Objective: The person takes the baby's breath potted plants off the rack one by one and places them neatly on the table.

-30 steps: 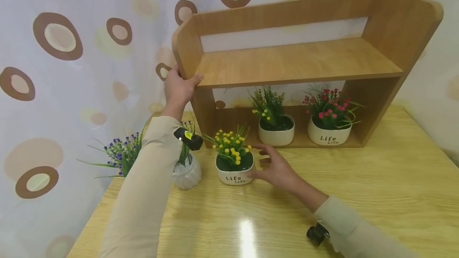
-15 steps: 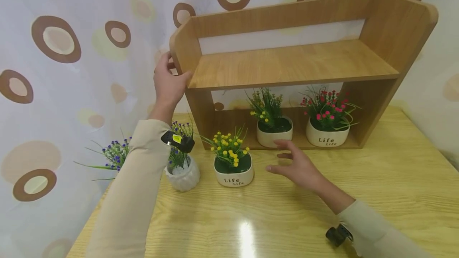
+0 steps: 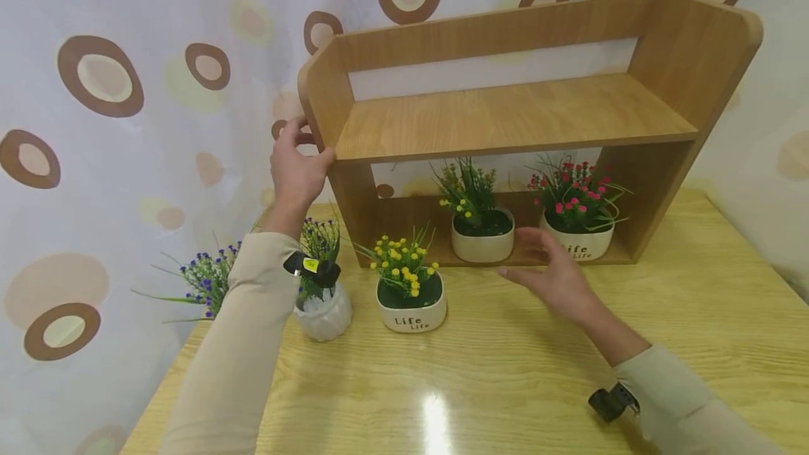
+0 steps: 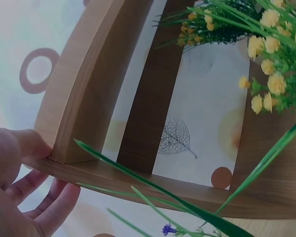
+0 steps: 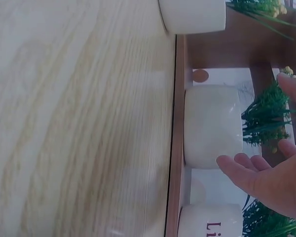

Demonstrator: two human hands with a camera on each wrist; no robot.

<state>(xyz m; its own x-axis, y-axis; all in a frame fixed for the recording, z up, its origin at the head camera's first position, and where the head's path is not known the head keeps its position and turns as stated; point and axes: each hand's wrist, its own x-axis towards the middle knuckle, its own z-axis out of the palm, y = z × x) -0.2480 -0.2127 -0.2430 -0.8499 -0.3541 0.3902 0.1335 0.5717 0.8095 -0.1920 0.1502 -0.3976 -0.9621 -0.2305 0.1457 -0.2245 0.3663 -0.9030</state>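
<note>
My left hand (image 3: pixel 297 174) grips the left side panel of the wooden shelf (image 3: pixel 518 114), thumb at the front edge and fingers around the outer face, as the left wrist view shows. With fingers spread and holding nothing, my right hand (image 3: pixel 562 279) is in front of the lower compartment. There, a white pot with green, yellow-tipped plants (image 3: pixel 483 246) stands beside a white "Life" pot with pink flowers (image 3: pixel 581 236), partly covered by that hand. In the right wrist view the fingertips (image 5: pixel 227 163) appear close to the plain white pot (image 5: pixel 212 126); contact is unclear.
A white "Life" pot with yellow flowers (image 3: pixel 411 316) stands on the wooden table (image 3: pixel 505 385) before the shelf. To its left is a ribbed white pot (image 3: pixel 325 314) with purple flowers. More purple flowers (image 3: pixel 205 276) show behind the left sleeve. A patterned curtain (image 3: pixel 158 181) hangs behind.
My right hand has left the yellow-flower pot and moved right, to the front of the shelf's pots. My left hand has shifted slightly left and down along the side panel.
</note>
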